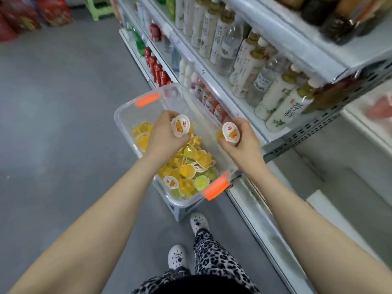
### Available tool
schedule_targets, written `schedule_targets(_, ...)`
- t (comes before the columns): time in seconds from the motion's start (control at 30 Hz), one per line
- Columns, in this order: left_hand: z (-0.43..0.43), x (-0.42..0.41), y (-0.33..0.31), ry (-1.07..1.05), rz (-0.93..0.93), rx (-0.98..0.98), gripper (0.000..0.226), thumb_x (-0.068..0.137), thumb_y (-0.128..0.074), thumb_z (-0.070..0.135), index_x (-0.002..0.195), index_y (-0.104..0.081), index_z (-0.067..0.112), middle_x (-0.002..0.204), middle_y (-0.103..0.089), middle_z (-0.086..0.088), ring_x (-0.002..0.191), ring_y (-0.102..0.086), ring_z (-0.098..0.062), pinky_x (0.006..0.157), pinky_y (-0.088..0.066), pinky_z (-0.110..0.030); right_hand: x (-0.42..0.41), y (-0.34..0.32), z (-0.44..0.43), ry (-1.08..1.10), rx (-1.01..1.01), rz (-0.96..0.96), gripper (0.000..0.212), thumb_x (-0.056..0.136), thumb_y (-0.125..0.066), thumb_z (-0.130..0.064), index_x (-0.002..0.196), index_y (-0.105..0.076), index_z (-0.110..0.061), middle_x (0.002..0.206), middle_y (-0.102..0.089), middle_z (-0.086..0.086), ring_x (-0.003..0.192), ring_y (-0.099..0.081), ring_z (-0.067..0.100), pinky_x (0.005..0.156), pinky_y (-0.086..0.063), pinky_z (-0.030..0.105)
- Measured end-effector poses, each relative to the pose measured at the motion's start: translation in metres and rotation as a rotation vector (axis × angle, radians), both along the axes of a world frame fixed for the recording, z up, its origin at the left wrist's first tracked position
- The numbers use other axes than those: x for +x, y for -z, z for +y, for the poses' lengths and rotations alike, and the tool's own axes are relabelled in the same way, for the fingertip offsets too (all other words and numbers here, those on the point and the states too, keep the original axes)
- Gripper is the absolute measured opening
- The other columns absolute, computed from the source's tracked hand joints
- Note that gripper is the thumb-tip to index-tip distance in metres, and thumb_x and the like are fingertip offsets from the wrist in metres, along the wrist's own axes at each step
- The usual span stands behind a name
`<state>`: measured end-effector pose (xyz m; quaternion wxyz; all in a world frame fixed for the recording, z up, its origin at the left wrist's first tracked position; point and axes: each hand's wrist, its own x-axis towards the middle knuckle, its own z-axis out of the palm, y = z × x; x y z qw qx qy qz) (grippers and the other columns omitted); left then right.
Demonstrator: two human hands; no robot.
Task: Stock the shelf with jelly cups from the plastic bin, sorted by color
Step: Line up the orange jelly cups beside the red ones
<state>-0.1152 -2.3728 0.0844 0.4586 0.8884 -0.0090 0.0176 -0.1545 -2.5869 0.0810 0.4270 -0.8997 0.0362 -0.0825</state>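
Observation:
A clear plastic bin (127, 111) with orange handles stands beside the shelf, holding several yellow, orange and green jelly cups (186, 170). Over the bin, my left hand (163, 134) grips one jelly cup (180, 125), its white lid with an orange fruit picture facing up. My right hand (244, 141) holds a second orange jelly cup (230, 132) above the bin's right rim, next to the shelf edge (250, 124).
White shelving (286, 66) on the right carries rows of bottled drinks and red cans. The bin sits on a pale crate (180, 209). Grey floor spreads to the left. My feet in white clogs (198, 222) stand just below the bin.

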Motion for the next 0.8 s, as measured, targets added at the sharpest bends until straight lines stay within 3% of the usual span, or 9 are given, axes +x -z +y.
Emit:
schedule_targets(0.1,-0.019,-0.018,-0.014,0.103,-0.051,-0.089,0.041,0.074,-0.077,0.033,0.107,-0.052,0.03,0.102,-0.061,0.009,0.09,-0.06,-0.009,0.073,-0.05,-0.027,-0.027,-0.024,-0.013,0.134,0.066,-0.068,0.039,0.077,-0.075,-0.039,0.11,-0.054,-0.033,0.107,-0.063,-0.01,0.099,-0.06,0.013,0.088,-0.05,0.042)
schedule_targets(0.23,-0.055,-0.038,-0.032,0.235,-0.125,-0.191,0.046,0.079,-0.075,0.03,0.121,-0.056,0.031,0.115,-0.055,0.009,0.105,-0.057,-0.004,0.088,-0.051,-0.026,-0.073,-0.056,-0.042,0.25,-0.001,-0.142,0.046,0.081,-0.075,-0.035,0.124,-0.058,-0.028,0.108,-0.059,-0.008,0.099,-0.055,0.01,0.087,-0.045,0.028)
schedule_targets(0.37,-0.101,-0.055,-0.056,0.365,-0.091,-0.284,0.054,0.073,-0.082,0.025,0.12,-0.053,0.026,0.114,-0.061,0.01,0.098,-0.061,-0.001,0.086,-0.054,-0.025,-0.116,-0.081,-0.077,0.387,-0.041,-0.179,0.052,0.081,-0.076,-0.035,0.129,-0.057,-0.027,0.109,-0.056,-0.009,0.1,-0.054,0.005,0.087,-0.043,0.022)
schedule_targets(0.5,-0.153,-0.068,-0.078,0.522,-0.109,-0.241,0.053,0.066,-0.084,0.032,0.11,-0.057,0.03,0.111,-0.065,0.004,0.095,-0.065,-0.009,0.075,-0.058,-0.029,-0.157,-0.104,-0.116,0.52,-0.085,-0.207,0.057,0.08,-0.077,-0.035,0.132,-0.057,-0.023,0.114,-0.057,-0.01,0.101,-0.051,0.003,0.087,-0.04,0.019)
schedule_targets(0.7,-0.234,-0.1,-0.114,0.725,-0.195,-0.173,0.051,0.069,-0.081,0.041,0.112,-0.055,0.031,0.112,-0.061,0.011,0.099,-0.061,-0.009,0.088,-0.053,-0.038,-0.218,-0.138,-0.184,0.678,-0.148,-0.272,0.055,0.08,-0.076,-0.038,0.13,-0.058,-0.024,0.113,-0.056,-0.009,0.107,-0.056,0.013,0.094,-0.047,0.035)
schedule_targets(0.8,-0.272,-0.115,-0.132,0.792,-0.239,-0.162,0.053,0.07,-0.081,0.045,0.114,-0.056,0.031,0.111,-0.062,0.015,0.096,-0.06,-0.003,0.086,-0.053,-0.032,-0.241,-0.151,-0.219,0.75,-0.199,-0.296,0.054,0.079,-0.077,-0.039,0.127,-0.061,-0.021,0.113,-0.06,-0.004,0.104,-0.058,0.015,0.094,-0.048,0.038)
